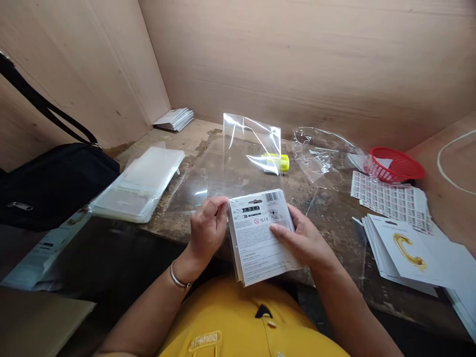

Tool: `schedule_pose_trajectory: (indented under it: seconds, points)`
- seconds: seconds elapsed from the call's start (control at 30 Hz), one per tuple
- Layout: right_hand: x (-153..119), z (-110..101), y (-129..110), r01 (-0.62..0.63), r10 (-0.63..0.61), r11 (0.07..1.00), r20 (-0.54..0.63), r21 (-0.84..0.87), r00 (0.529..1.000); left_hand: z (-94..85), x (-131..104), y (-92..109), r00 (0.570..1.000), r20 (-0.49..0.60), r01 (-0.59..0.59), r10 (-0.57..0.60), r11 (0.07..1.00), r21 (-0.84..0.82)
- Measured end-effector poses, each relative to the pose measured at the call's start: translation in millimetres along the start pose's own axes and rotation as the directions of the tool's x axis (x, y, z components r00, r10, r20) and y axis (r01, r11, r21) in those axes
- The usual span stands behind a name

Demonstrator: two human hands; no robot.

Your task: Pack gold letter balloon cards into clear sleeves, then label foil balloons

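My right hand grips a small stack of printed cards, thumb on the front and fingers behind. The top card's printed back faces me, with a barcode and a hang slot at its upper edge. A clear plastic sleeve stands up beyond the cards' top edge; whether the cards are inside it I cannot make out. At the upper left corner of the stack, my left hand is closed in a pinch, apparently on the edge of the sleeve. Behind the sleeve lies a yellow roll.
Left on the table is a pile of clear sleeves, with folded cards behind and a black bag alongside. To the right are crumpled plastic, a red basket, sticker sheets and cards with a gold C.
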State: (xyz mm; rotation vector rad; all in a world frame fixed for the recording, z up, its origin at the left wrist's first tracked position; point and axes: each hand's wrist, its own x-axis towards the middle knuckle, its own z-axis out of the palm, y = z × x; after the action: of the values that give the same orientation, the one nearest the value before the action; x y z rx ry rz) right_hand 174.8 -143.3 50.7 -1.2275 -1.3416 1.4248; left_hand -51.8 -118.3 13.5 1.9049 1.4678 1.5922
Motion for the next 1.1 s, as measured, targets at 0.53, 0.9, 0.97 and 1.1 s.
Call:
schedule_pose_trajectory:
  seconds: [0.53, 0.9, 0.97, 1.1]
  points:
    - [-2, 5, 9, 0.216, -0.273, 0.937, -0.188, -0.276, 0.943, -10.3, -28, -4, 0.833, 0.330, 0.551, -0.444, 0.720, -0.422]
    - [14, 22, 24, 0.328, -0.520, 0.746, -0.199, -0.579, 0.831, -14.7, 55, 19, 0.833, 0.523, 0.492, -0.178, 0.670, -0.556]
    - [16, 14, 19, 0.247, -0.393, 0.761, -0.122, -0.599, 0.912, -12.5, 55, 11, 0.840, 0.518, 0.447, -0.162, 0.748, -0.492]
    - [6, -8, -7, 0.209, -0.316, 0.837, -0.136, -0.506, 0.939, -8.6, 53, 1, 0.741, 0.664, 0.468, -0.097, 0.785, -0.407]
